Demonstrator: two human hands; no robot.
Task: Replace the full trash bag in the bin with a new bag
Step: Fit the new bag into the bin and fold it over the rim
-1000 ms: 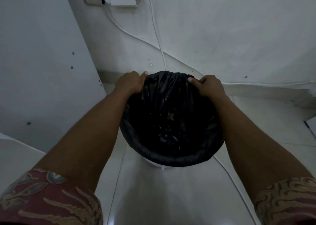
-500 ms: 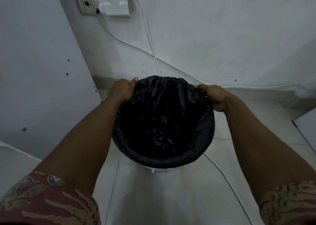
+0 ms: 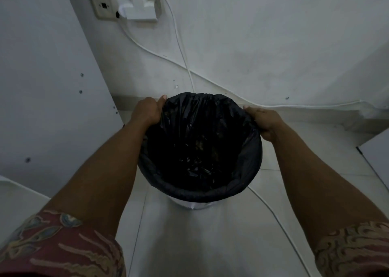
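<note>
A black trash bag (image 3: 200, 150) lines a round white bin (image 3: 195, 205) standing on the tiled floor near the wall. The bag's edge is folded over the bin's rim. My left hand (image 3: 148, 111) grips the bag's edge at the far left of the rim, thumb on top. My right hand (image 3: 265, 120) grips the bag's edge at the far right, fingers curled under the fold. Dark crumpled contents lie deep inside the bag; what they are I cannot make out.
A wall socket (image 3: 103, 7) with a white adapter (image 3: 141, 9) sits high on the back wall; white cables (image 3: 181, 51) run down behind the bin and another cable (image 3: 273, 211) crosses the floor to its right. A white panel (image 3: 42, 87) stands at left.
My right hand has slid from the far rim around to the right side of the bag's edge. The view has tilted up slightly, showing more wall.
</note>
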